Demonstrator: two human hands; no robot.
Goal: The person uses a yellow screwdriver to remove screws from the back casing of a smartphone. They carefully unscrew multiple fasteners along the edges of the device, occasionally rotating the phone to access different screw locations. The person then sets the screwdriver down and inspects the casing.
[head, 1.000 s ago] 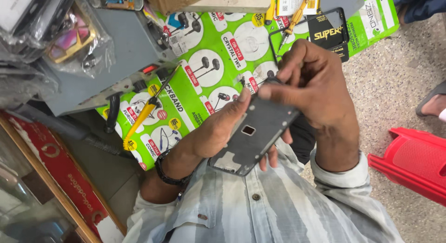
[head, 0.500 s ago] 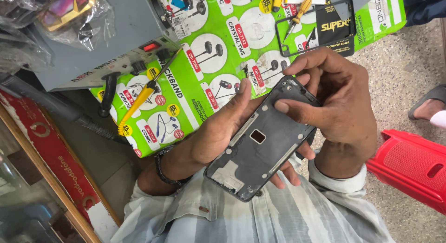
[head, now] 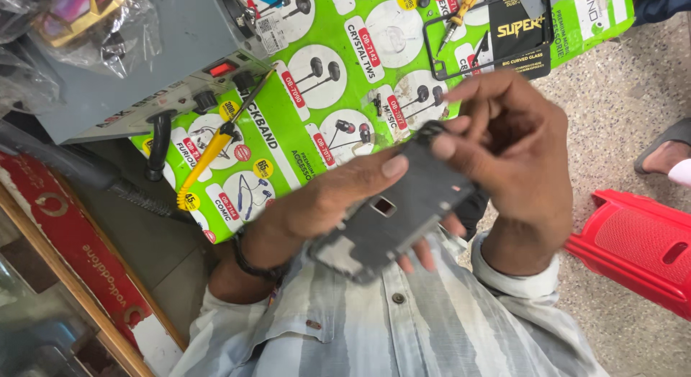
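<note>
A dark grey opened phone frame [head: 403, 218] with a small square part in its middle is held slanted above my striped shirt. My left hand [head: 324, 204], a black band on its wrist, grips it from beneath with the thumb lying on top. My right hand [head: 515, 150] curls over the frame's upper end. Its fingertips press and pinch at that top corner, and the other fingers are raised.
A green sheet [head: 338, 82] printed with earphone pictures covers the bench. On it lie a grey box with a red switch [head: 180, 67], a yellow-handled tool [head: 209, 154], and a black phone bezel with a screwdriver [head: 468, 31]. A red plastic stool [head: 633, 240] and another person's sandalled foot [head: 666, 154] are at the right.
The phone frame has tilted and come closer to the camera. My right hand has shifted from covering its upper half to working its top corner with the fingertips.
</note>
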